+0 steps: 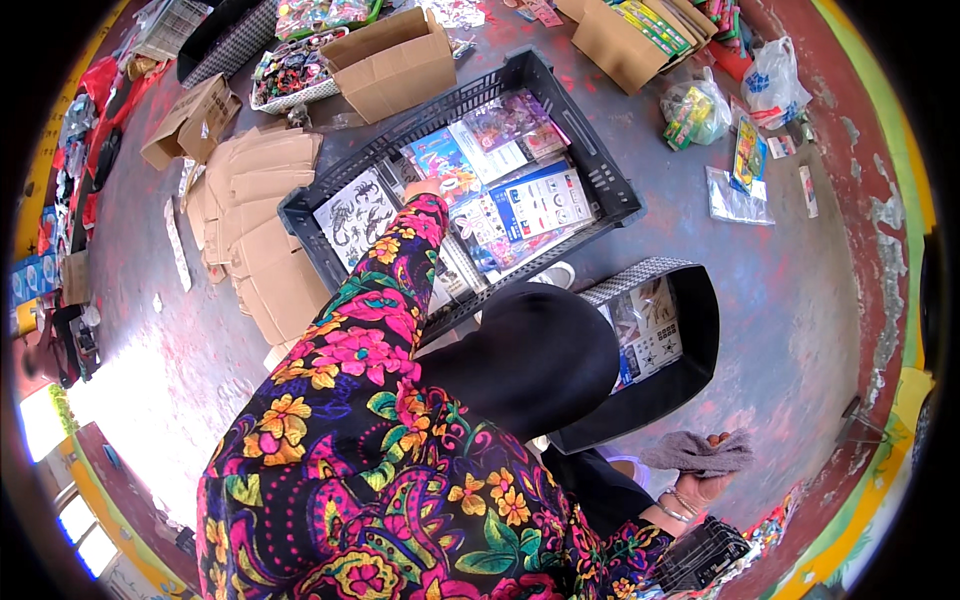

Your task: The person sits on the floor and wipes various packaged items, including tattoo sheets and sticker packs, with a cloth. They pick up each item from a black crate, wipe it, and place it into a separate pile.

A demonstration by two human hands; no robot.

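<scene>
My left hand [424, 188] reaches into a black plastic crate [608, 190] and touches a colourful picture packet [446, 163] there; its fingers are too hidden to read. Around it in the crate lie flat packets, among them a white sheet with black scorpion-like designs [358, 215] and a blue-and-white pack [545, 204]. At the lower right, my right hand [700, 487] is closed on a grey cloth [698, 453], held out to the side. A bracelet circles that wrist. Between the two hands stands a black basket [700, 350] with more flat packets.
Flattened cardboard [250, 205] lies left of the crate. Beyond it stand an open cardboard box [392, 65] and a white basket of small goods [290, 75]. Another box [625, 45] and plastic bags [697, 108] sit at the far right. My bent knee [540, 350] is close to the crate.
</scene>
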